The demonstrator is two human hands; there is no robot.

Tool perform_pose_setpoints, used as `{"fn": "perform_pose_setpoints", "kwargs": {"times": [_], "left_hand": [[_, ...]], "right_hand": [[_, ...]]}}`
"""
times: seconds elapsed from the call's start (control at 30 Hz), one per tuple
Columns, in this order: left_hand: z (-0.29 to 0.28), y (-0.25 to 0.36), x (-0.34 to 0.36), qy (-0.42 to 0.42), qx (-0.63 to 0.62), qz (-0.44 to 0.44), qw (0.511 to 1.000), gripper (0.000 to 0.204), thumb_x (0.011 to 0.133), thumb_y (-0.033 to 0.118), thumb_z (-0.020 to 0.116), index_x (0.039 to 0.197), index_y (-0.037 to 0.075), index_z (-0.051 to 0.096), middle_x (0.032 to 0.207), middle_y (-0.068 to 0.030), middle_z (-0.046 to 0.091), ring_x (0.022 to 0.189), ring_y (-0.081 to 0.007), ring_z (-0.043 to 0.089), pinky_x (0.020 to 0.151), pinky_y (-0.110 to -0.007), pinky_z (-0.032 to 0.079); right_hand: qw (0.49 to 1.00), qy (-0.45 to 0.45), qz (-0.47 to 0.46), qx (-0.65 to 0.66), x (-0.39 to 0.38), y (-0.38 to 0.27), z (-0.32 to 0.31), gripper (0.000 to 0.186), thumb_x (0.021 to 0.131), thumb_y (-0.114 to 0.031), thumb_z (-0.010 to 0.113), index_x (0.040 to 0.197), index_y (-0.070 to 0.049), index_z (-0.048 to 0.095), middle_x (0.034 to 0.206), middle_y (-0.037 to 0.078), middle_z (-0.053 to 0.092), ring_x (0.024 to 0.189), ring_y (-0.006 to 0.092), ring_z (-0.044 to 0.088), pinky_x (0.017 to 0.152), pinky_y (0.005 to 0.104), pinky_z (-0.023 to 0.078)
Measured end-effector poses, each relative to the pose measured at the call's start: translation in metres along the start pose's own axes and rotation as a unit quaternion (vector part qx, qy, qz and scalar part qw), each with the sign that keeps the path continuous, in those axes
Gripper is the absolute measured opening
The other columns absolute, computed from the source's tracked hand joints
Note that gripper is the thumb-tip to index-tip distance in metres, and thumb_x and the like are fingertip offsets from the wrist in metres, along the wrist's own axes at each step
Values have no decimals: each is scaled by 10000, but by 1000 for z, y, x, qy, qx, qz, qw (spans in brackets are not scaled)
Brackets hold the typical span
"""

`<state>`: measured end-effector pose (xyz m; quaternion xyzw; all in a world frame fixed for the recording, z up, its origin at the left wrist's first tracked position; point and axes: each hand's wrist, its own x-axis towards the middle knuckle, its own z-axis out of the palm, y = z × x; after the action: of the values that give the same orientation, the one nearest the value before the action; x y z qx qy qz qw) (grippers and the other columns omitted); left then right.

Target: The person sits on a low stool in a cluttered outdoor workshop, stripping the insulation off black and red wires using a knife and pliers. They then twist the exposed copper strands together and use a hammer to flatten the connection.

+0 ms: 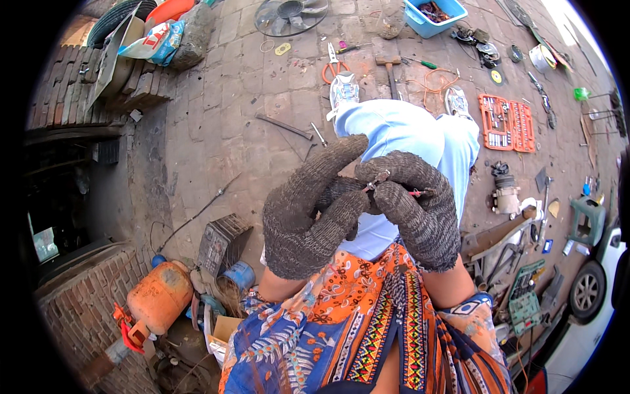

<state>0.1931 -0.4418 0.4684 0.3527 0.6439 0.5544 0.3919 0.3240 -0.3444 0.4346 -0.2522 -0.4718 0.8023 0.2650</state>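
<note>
Both my hands wear dark knitted work gloves and meet above my knees. My left hand is closed, its thumb and fingertips on a small metal piece with thin reddish parts; I cannot make out exactly what it is. My right hand grips the same piece from the other side, fingers curled and thumb pressed near it, with a short red end poking out to the right. Part of what lies between the hands is hidden by the gloves.
Around my feet lie pliers, a hammer, metal bars and an orange socket set. To the right are a green tool case and a car; at lower left an orange gas cylinder. A blue bin stands ahead.
</note>
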Motion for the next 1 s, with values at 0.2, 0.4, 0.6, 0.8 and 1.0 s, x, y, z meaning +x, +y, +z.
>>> {"fn": "perform_pose_setpoints", "kwargs": {"times": [0.2, 0.4, 0.6, 0.8, 1.0], "left_hand": [[1, 9, 3, -77, 46, 27, 996, 522, 826, 89, 642, 1303, -4, 450, 812, -101, 653, 651, -118, 618, 528, -237, 450], [5, 0, 7, -16, 29, 120, 992, 586, 863, 259, 613, 1286, -88, 402, 997, -202, 642, 771, -202, 651, 544, -221, 438], [0, -17, 28, 91, 16, 108, 990, 449, 897, 191, 568, 1253, -57, 454, 947, -160, 653, 721, -175, 635, 522, -223, 446], [37, -142, 119, 29, 31, -108, 993, 330, 848, 101, 622, 1156, -4, 566, 955, -105, 651, 792, -137, 611, 674, -248, 495], [71, -423, 98, 75, 374, -533, 755, 967, 587, 495, 793, 1319, -6, 407, 1304, -190, 488, 1157, -282, 520, 930, -386, 438]], "right_hand": [[992, -100, -75, -1, 3, -10, -14, 135, 805, -41, 664, 936, -11, 653, 989, 107, 649, 952, 176, 606, 834, 317, 484], [968, 116, -209, 79, 3, -21, -60, 267, 835, -181, 660, 1014, 3, 588, 942, 93, 613, 798, 163, 590, 723, 290, 501], [931, 257, -246, 83, 9, -26, -134, 235, 896, -172, 597, 1059, -4, 584, 924, 74, 612, 740, 122, 571, 689, 230, 494], [899, 365, -242, -20, 21, -13, -172, 163, 905, -144, 576, 995, -12, 608, 823, 59, 619, 696, 105, 545, 605, 229, 437], [912, 361, -194, 15, 29, 20, -184, 147, 897, -137, 595, 997, -30, 600, 821, 47, 622, 663, 99, 536, 611, 216, 427]]}}
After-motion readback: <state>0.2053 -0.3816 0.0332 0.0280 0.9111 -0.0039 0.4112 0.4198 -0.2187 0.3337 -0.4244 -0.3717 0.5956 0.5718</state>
